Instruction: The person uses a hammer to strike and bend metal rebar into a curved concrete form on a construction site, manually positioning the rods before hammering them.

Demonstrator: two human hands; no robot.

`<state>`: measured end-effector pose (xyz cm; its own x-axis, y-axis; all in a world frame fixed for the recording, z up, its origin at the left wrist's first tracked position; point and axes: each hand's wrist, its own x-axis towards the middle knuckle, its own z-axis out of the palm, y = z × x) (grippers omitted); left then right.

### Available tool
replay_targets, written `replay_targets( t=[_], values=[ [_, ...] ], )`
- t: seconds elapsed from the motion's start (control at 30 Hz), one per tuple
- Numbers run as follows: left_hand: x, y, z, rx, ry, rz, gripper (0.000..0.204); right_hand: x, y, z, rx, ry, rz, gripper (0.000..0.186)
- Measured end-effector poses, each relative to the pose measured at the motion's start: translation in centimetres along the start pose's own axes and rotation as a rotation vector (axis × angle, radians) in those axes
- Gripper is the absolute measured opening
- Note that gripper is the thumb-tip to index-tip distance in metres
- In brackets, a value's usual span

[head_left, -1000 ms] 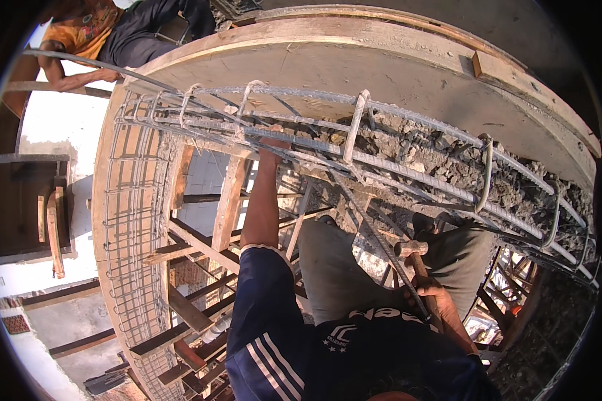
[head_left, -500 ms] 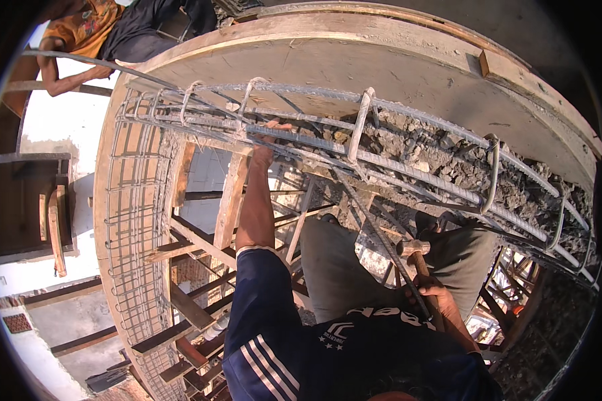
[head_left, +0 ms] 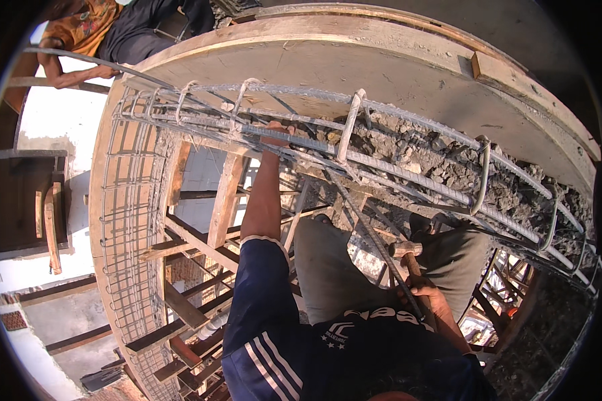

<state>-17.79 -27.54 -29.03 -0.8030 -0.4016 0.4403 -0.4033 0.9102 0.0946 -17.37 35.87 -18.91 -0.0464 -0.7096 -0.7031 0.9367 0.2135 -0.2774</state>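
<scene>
My left hand (head_left: 275, 136) reaches forward into the steel reinforcing cage. Its fingers are closed about a ribbed reinforcing bar (head_left: 308, 142), which partly hides them. In my right hand (head_left: 432, 299), close to my body, is a hammer (head_left: 414, 268) with a wooden handle, its head up and away from me. A slanting steel rod (head_left: 373, 239) runs from under the cage down past that hand; whether the fingers also touch the rod is hard to see. Bent stirrups (head_left: 352, 125) loop around the long bars.
A curved formwork board (head_left: 354, 53) borders the cage's far side, with broken concrete (head_left: 441, 148) beneath the bars. To the left, a mesh of thin bars (head_left: 130, 214) curves downward. Timber props (head_left: 226, 200) stand below. Another person (head_left: 134, 33) sits at far left, a hand near long bars.
The view has shifted slightly, moving the cage a little left in the picture. My left hand has shifted slightly right along the bar. My right hand keeps its hold on the hammer.
</scene>
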Motion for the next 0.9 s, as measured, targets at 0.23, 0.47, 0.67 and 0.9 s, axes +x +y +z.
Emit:
replay_targets(
  t=[0.23,0.47,0.67,0.9],
  values=[
    [0.5,-0.1,-1.0,-0.042,-0.072,-0.012,0.032,0.1,-0.2,-0.2,0.006,-0.047,0.006,0.037],
    [0.4,-0.4,-0.8,-0.030,-0.081,-0.033,0.029,-0.2,-0.5,0.2,0.002,-0.008,-0.023,0.039],
    [1.1,-1.1,-1.2,-0.047,-0.076,-0.007,0.029,-0.3,-0.5,0.0,0.064,-0.001,-0.003,0.043],
    [1.0,0.2,-1.5,-0.111,-0.141,-0.069,0.032,0.0,0.0,-0.5,0.118,-0.002,0.023,0.049]
  ],
)
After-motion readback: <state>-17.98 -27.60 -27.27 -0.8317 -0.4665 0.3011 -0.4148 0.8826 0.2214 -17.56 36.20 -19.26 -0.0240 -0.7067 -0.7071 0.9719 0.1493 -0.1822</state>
